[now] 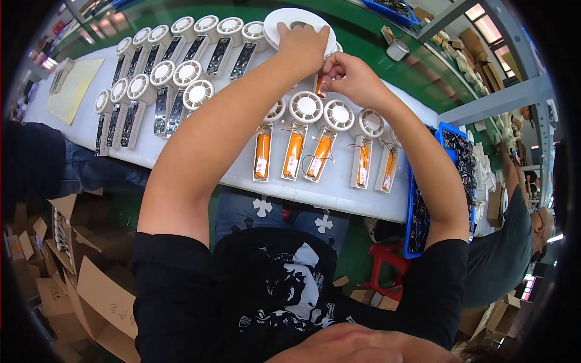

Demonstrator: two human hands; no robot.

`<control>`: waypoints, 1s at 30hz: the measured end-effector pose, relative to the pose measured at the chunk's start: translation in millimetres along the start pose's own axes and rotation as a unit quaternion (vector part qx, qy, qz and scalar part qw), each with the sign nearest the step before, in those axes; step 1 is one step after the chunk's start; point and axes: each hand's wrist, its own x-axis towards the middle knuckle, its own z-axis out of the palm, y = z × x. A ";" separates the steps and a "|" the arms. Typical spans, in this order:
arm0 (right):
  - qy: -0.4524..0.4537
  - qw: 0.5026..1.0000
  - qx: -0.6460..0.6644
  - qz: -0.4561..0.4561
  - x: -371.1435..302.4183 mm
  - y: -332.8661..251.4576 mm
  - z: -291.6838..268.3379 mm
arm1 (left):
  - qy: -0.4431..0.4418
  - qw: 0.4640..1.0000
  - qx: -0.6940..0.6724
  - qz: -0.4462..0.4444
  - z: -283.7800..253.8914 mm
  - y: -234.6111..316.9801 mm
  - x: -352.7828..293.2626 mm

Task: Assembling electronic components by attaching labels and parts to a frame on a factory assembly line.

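Observation:
My left hand [304,47] reaches over a white round dish [275,23], its bent fingers apart above a grey patch in the middle. What lies under the fingertips is hidden. Close beside it, my right hand [353,77] is closed, thumb and fingers pinched at a white housing that is mostly covered; an orange cylindrical cell [319,86] shows in it. Nearer to me is a row of white housings with round slotted heads [305,107], each body holding an orange cell [294,154] with thin wires.
On the left of the white table [236,172] stand two rows of similar housings with dark circuit boards [219,56]. A yellow sheet [75,91] lies at the far left. Blue trays of dark parts [455,142] flank the right edge. Cardboard boxes [109,296] and a red stool [387,269] are below.

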 end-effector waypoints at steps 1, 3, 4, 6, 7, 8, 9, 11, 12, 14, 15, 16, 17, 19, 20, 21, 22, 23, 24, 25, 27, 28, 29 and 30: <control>0.000 1.000 0.000 0.000 1.6 -0.6 1.9 | 0.000 1.000 0.000 0.000 3.5 -1.2 1.6; 0.009 1.000 -0.025 0.011 4.1 0.6 3.3 | -0.007 1.000 -0.005 0.005 0.3 -2.2 0.4; 0.014 0.999 -0.038 0.017 4.9 1.9 3.1 | -0.011 1.000 -0.007 0.007 -1.2 -2.5 0.0; 0.028 0.998 -0.052 0.020 5.2 6.0 1.9 | -0.014 1.000 -0.017 0.012 -4.1 -2.4 0.0; 0.042 0.997 -0.065 0.021 5.7 6.7 2.0 | -0.016 0.999 -0.023 0.015 -5.8 -3.3 -0.2; 0.055 0.995 -0.078 0.022 6.2 7.1 1.9 | -0.019 0.999 -0.030 0.018 -7.1 -3.8 -0.6; 0.055 0.995 -0.078 0.023 6.8 7.5 1.1 | -0.020 0.999 -0.030 0.018 -6.8 -4.2 -0.5; 0.061 0.997 -0.036 0.032 7.9 7.9 -1.7 | -0.016 0.999 -0.028 0.024 -7.3 -4.2 -0.6; 0.063 0.997 -0.016 0.036 8.3 7.1 -2.3 | -0.015 0.999 -0.027 0.026 -7.1 -4.6 -0.6; 0.048 0.998 -0.016 0.035 7.6 5.6 -1.2 | -0.013 0.999 -0.028 0.025 -6.7 -5.3 -0.7; 0.032 0.999 -0.016 0.033 7.0 5.0 -0.1 | -0.010 0.999 -0.028 0.024 -6.6 -5.5 -0.7; 0.016 0.999 -0.016 0.031 6.4 3.8 1.1 | -0.008 0.999 -0.029 0.023 -6.5 -5.6 -0.7; 0.016 0.999 -0.016 0.031 6.0 1.9 2.7 | -0.008 0.999 -0.029 0.023 -6.3 -5.9 -0.5; 0.019 0.998 -0.049 0.033 5.6 -3.2 6.8 | -0.016 0.999 -0.025 0.025 -6.3 -6.7 0.1; 0.020 0.997 -0.065 0.033 5.2 -5.1 8.3 | -0.020 0.999 -0.022 0.026 -6.4 -6.9 0.2; 0.020 0.997 -0.065 0.033 4.5 -6.4 9.3 | -0.020 0.999 -0.022 0.026 -6.3 -6.6 -0.1; 0.028 0.995 -0.093 0.024 3.9 -7.7 9.9 | -0.018 0.999 -0.025 0.026 -5.3 -6.2 -0.1; 0.035 0.992 -0.122 0.014 3.4 -8.9 10.2 | -0.016 0.999 -0.028 0.025 -4.8 -5.6 -0.4; 0.043 0.988 -0.150 0.005 3.3 -9.7 10.2 | -0.014 0.999 -0.031 0.025 -4.5 -5.2 -0.5; 0.043 0.988 -0.150 0.004 3.4 -9.9 10.0 | -0.013 0.999 -0.031 0.026 -3.1 -5.5 -0.2; 0.042 0.988 -0.147 0.006 3.3 -9.1 10.2 | 0.006 0.999 -0.038 0.038 -0.6 -7.3 -0.9; 0.041 0.989 -0.145 0.007 2.9 -9.0 10.5 | 0.015 0.998 -0.042 0.044 0.7 -8.4 -1.1; 0.042 0.988 -0.146 0.007 2.2 -8.9 12.0 | 0.017 0.998 -0.042 0.044 1.7 -9.5 -1.0; 0.059 0.978 -0.198 -0.007 1.3 -8.8 14.8 | 0.018 0.998 -0.040 0.053 2.4 -10.8 -1.0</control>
